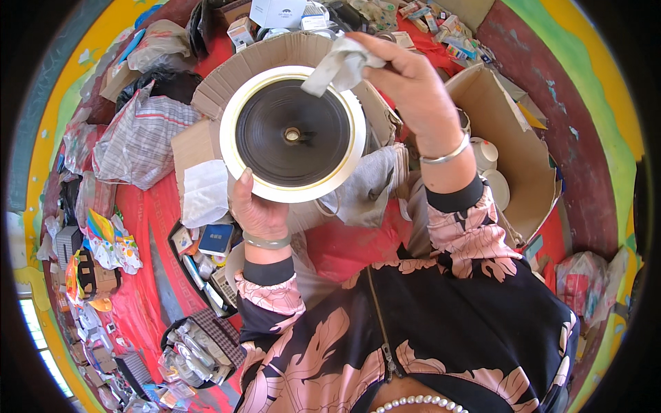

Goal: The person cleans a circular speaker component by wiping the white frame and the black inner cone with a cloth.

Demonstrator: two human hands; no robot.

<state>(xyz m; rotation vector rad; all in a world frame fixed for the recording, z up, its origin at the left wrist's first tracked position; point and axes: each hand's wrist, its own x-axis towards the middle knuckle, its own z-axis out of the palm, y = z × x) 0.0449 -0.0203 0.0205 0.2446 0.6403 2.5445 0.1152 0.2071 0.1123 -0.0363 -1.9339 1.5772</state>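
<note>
Left hand (258, 213) grips plate (292, 134) rim from below; right hand (406, 76) pinches cloth (337, 65) on upper edge, apparently wiping. Steady plate, wipe full rim.

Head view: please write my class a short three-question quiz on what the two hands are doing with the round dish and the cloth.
1. True or false: the left hand grips the lower rim of the round dish.
2. What does the right hand pinch? A) a spoon B) a pale cloth C) a pen
3. What colour is the rim of the dish, and what colour is its middle?

Key:
1. True; the thumb lies over the lower left rim.
2. B; the cloth hangs onto the upper right of the dish.
3. Cream-white rim, dark middle with a small light spot at the centre.
</note>
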